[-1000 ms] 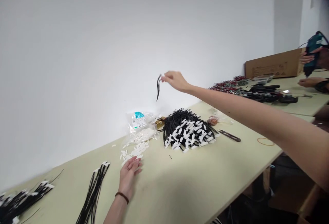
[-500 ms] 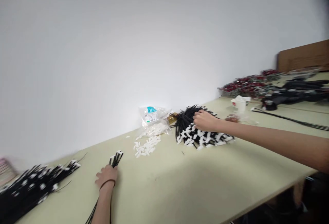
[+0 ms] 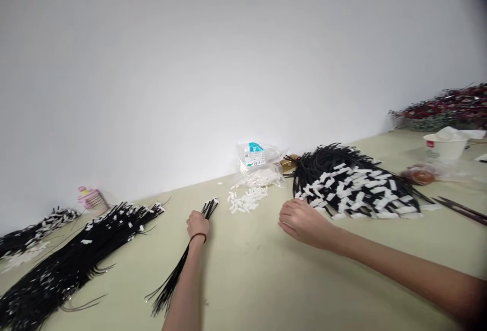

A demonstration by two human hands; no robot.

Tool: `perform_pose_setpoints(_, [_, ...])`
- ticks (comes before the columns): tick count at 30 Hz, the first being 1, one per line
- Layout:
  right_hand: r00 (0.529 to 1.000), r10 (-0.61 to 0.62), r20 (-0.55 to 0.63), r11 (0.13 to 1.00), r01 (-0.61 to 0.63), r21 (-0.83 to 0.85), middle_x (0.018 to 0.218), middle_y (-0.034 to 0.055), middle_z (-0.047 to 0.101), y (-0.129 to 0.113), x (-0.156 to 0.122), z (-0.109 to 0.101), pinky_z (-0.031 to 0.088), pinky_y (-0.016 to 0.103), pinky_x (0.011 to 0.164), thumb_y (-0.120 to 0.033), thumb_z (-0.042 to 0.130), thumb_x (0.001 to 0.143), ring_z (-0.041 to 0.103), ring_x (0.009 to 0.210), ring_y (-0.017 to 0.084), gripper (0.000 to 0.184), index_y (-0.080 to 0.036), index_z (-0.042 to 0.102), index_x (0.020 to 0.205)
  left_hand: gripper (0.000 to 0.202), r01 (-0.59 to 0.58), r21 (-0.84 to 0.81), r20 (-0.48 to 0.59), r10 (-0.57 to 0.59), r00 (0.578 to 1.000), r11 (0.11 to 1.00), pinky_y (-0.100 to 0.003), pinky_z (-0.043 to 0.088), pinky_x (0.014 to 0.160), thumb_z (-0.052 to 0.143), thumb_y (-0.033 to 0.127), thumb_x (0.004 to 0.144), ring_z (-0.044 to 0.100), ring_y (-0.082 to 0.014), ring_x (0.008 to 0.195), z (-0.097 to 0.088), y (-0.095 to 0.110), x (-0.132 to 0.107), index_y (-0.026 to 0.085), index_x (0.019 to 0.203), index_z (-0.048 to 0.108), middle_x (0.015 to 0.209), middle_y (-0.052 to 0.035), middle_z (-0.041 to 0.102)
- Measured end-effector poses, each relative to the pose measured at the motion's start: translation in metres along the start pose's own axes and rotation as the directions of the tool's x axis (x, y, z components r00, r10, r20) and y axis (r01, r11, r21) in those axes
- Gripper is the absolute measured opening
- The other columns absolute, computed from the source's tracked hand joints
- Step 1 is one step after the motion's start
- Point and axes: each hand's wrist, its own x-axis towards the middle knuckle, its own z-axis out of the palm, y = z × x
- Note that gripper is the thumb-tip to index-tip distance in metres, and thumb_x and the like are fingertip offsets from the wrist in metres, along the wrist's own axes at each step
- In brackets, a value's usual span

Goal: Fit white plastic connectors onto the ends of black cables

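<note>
My left hand [image 3: 198,225] is closed around a bundle of thin black cables [image 3: 173,283]. White connectors show at the bundle's upper end, just past the fingers, and the loose tails trail back along the forearm. My right hand [image 3: 300,222] is low over the table at the near left edge of a big heap of black cables [image 3: 323,161] with white connector ends. Its fingers are curled together, and what they hold, if anything, is hidden. Between the two hands, farther back, loose white connector pieces [image 3: 247,200] lie scattered before a labelled clear plastic bag [image 3: 255,161].
Left on the greenish table [image 3: 243,270] lies a long pile of black cables [image 3: 72,255], with a pink object [image 3: 90,198] behind it. At right are a white paper cup [image 3: 443,147], a reddish-brown item in plastic [image 3: 418,174], dark scissors-like tool [image 3: 462,210] and dark red bundles [image 3: 449,105].
My right hand has come off the cable heap, down toward its near left side. The left hand keeps its bundle. The view has turned left, showing more of the left pile.
</note>
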Motion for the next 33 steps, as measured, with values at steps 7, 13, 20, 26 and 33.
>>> perform_pose_setpoints(7, [0.997, 0.063, -0.052, 0.958, -0.046, 0.283, 0.074, 0.0057, 0.062, -0.004, -0.009, 0.023, 0.036, 0.03, 0.07, -0.02, 0.037, 0.089, 0.054, 0.075, 0.016, 0.03, -0.016, 0.061, 0.072, 0.022, -0.04, -0.146, -0.129, 0.021, 0.991, 0.988, -0.033, 0.042, 0.061, 0.032, 0.02, 0.086, 0.063, -0.0253, 0.078, -0.011, 0.009, -0.004, 0.016, 0.103, 0.045, 0.085, -0.0129, 0.066])
perform_pose_setpoints(13, [0.937, 0.337, 0.098, 0.523, -0.273, 0.808, 0.088, 0.0078, 0.064, -0.007, -0.01, 0.014, 0.046, 0.03, 0.07, -0.043, 0.037, 0.09, 0.059, 0.075, 0.016, 0.039, -0.016, 0.06, 0.106, 0.02, -0.407, -0.441, -0.334, 0.274, 0.902, 0.8, -0.028, 0.045, 0.061, 0.031, 0.026, 0.088, 0.063, -0.0181, 0.068, -0.02, 0.049, -0.031, 0.019, 0.099, 0.046, 0.073, -0.0047, 0.065])
perform_pose_setpoints(20, [0.813, 0.438, 0.383, -0.367, -0.227, 0.902, 0.113, 0.0116, 0.054, -0.004, -0.002, 0.008, 0.052, 0.029, 0.071, -0.053, 0.058, 0.076, 0.063, 0.077, 0.014, 0.055, -0.015, 0.05, 0.115, 0.021, -0.663, -0.488, -0.328, 0.585, 0.742, 0.568, -0.027, 0.046, 0.062, 0.034, 0.028, 0.087, 0.061, -0.0156, 0.065, -0.02, 0.093, -0.097, 0.019, 0.096, 0.051, 0.079, -0.0042, 0.065])
perform_pose_setpoints(26, [0.744, 0.558, 0.368, -0.358, -0.185, 0.915, 0.069, 0.0056, 0.063, 0.005, 0.0, 0.002, 0.049, 0.029, 0.07, -0.057, 0.061, 0.069, 0.062, 0.068, 0.015, 0.048, -0.01, 0.06, 0.081, 0.025, -0.657, -0.449, -0.141, 0.679, 0.721, 0.605, -0.031, 0.046, 0.069, 0.028, 0.028, 0.089, 0.06, -0.0181, 0.073, -0.01, 0.096, -0.104, 0.02, 0.102, 0.049, 0.085, -0.0057, 0.065])
perform_pose_setpoints(33, [0.499, 0.865, 0.056, -0.036, -0.051, 0.998, 0.081, 0.0046, 0.062, 0.041, -0.003, -0.018, 0.048, 0.028, 0.069, -0.053, 0.058, 0.072, 0.056, 0.077, 0.015, 0.038, -0.016, 0.061, 0.07, 0.031, -0.579, -0.158, -0.045, 0.58, 0.814, 0.8, -0.032, 0.043, 0.078, 0.029, 0.017, 0.087, 0.058, -0.0218, 0.094, -0.004, 0.078, -0.074, 0.019, 0.112, 0.047, 0.106, -0.0098, 0.059])
